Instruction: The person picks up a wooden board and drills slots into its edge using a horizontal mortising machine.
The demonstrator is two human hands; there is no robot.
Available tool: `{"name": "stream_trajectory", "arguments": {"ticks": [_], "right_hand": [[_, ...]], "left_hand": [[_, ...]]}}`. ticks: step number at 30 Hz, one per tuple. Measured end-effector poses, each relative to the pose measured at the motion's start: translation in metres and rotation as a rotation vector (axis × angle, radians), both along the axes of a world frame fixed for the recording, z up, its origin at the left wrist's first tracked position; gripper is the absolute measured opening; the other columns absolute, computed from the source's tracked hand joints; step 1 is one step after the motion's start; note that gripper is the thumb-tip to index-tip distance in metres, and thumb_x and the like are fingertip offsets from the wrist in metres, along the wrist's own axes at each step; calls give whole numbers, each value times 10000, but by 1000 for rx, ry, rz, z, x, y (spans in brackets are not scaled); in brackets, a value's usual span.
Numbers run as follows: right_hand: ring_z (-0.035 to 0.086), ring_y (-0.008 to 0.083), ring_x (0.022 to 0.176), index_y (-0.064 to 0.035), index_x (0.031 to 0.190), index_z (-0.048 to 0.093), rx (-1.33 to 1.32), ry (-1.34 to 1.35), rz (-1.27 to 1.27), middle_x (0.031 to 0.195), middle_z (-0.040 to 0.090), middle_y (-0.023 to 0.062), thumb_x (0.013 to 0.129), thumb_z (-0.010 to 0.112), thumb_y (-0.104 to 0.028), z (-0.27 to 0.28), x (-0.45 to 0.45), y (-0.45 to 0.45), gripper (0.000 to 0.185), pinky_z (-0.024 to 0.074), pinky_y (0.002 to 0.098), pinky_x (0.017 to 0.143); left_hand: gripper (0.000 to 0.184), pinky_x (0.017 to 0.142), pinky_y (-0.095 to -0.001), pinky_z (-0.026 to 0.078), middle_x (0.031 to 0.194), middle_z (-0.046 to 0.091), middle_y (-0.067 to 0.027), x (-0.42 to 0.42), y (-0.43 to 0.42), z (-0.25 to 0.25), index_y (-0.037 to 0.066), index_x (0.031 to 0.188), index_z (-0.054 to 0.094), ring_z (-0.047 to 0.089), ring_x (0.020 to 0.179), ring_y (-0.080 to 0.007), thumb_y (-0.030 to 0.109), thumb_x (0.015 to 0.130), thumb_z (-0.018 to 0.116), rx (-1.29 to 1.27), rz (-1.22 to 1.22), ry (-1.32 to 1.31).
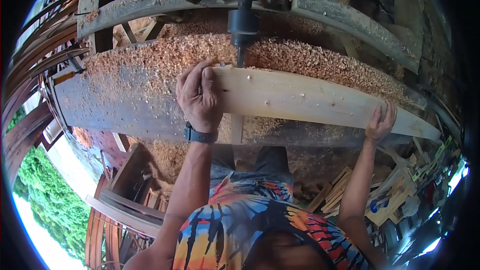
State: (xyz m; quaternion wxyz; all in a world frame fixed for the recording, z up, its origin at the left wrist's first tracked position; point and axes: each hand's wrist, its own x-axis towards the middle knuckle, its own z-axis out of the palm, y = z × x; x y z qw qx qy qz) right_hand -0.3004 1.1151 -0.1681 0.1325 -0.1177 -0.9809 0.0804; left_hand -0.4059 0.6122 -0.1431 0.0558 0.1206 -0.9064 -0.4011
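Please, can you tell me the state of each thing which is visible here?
Wooden board: unpainted, few loose chips on it.
Spindle bit: down at board's far edge; whether spinning, cannot tell.
Chuck: fitted with the bit.
Worktable: strewn with shavings.
Left hand: curled on board.
Right hand: resting on board.
Wristwatch: fastened, left wrist.

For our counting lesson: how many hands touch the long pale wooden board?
2. The left hand, with a dark wristwatch, holds the board at its left end; the right hand touches its near edge further right.
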Motion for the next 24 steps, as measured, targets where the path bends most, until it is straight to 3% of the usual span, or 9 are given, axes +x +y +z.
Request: {"name": "stream_trajectory", "arguments": {"ticks": [4,8,9,18,24], "right_hand": [[564,458,1302,45,1291,664,-40,4,53,1313,664,242,1006,634,-277,8,16,-10,432,410,554,1146],[563,462,1291,58,1287,661,-56,-4,83,1299,664,239,1016,614,-296,9,31,-10,448,409,560,1143],[563,463,1289,59,1286,661,-60,-3,79,1295,664,239,1018,610,-301,11,32,-11,452,410,561,1143],[568,462,1290,57,1273,667,-57,-10,49,1296,665,246,1023,603,-317,7,21,-9,454,412,566,1141],[575,451,1292,46,1274,670,-38,-23,-25,1312,664,241,1017,612,-256,3,-3,-4,400,419,547,1142]], "left_hand": [[222,1021,-401,484,1129,793,-58,41,-6,-1,112,1176,803,665,1121,-254,234,1068,654,33,55,-62],[183,1004,-390,502,1120,794,-71,74,-5,0,85,1162,786,686,1095,-255,177,1054,671,82,116,-39],[233,971,-362,537,1133,773,-119,74,-6,1,37,1176,780,697,1085,-234,195,1099,628,33,80,-28],[222,958,-365,539,1109,775,-112,48,-6,-1,43,1179,789,695,1063,-230,186,1086,647,27,67,-13],[222,954,-354,538,1104,774,-120,-7,4,2,37,1159,799,697,1059,-236,183,1078,654,-33,29,10]]}}
